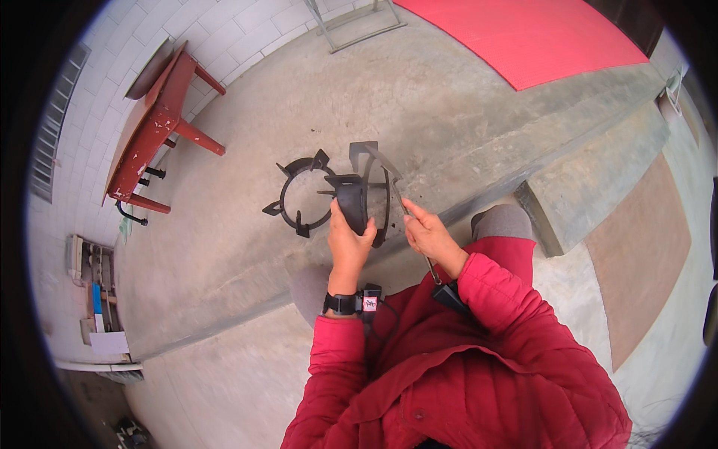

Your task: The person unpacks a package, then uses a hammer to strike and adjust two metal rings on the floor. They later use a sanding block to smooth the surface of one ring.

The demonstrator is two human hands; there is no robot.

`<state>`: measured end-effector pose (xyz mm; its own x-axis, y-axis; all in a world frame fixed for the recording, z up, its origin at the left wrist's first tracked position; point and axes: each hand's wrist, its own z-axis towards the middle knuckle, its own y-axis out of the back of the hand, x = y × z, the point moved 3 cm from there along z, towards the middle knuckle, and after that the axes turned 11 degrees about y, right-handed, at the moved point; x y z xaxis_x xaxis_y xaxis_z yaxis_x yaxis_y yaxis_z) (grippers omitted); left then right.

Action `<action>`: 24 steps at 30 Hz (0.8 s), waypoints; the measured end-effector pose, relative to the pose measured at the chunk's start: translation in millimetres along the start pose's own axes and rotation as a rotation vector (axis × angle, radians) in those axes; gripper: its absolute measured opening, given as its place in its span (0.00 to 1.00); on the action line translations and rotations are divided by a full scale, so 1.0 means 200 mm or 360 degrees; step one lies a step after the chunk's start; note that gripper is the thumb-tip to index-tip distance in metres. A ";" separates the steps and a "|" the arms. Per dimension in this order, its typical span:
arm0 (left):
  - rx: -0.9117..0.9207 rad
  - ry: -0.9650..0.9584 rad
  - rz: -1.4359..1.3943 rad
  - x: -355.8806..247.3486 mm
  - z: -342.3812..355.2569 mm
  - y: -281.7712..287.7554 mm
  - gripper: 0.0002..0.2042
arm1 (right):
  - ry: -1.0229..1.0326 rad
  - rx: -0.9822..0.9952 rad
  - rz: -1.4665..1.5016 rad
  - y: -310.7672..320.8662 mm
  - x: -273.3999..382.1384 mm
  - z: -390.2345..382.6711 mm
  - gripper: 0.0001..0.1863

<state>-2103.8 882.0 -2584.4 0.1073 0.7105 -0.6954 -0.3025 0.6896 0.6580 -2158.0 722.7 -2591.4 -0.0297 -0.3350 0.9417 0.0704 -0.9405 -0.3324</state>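
Observation:
My left hand (349, 243) is closed on a black metal pot stand (350, 206), with the thumb on its broad dark plate. The stand is tilted up, so its curved band shows nearly edge-on. My right hand (431, 238) is closed around a long thin metal tool (430, 268), whose lower end points back toward my lap. The tool's upper end meets or overlaps the stand's rim; I cannot tell whether they touch. On the concrete just beyond my left hand lies a black pan support ring (283, 200) with several prongs, partly covered by the held stand.
A concrete step edge (479, 202) crosses in front of my knees, with a raised block (557, 213) at the right. A worn red bench (161, 127) stands by the left wall. A red mat (523, 41) lies far right. A metal frame (359, 34) stands at the back.

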 end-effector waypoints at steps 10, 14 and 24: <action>-0.0123 -0.0027 0.0015 -0.18 -0.07 -0.01 0.37 | -0.0333 -0.0105 0.0346 0.09 0.05 -0.07 0.25; -0.0101 0.0018 0.0041 -0.28 -0.07 -0.17 0.38 | -0.0326 0.0002 0.0291 0.29 0.05 -0.04 0.25; -0.0075 0.0024 0.0063 -0.43 0.01 -0.50 0.39 | -0.0192 -0.0129 0.0046 0.70 0.07 0.25 0.25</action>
<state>-2080.8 752.6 -2589.5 0.0801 0.7349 -0.6735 -0.3503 0.6533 0.6712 -2098.2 588.5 -2622.6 0.0916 -0.3576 0.9294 -0.0112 -0.9336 -0.3582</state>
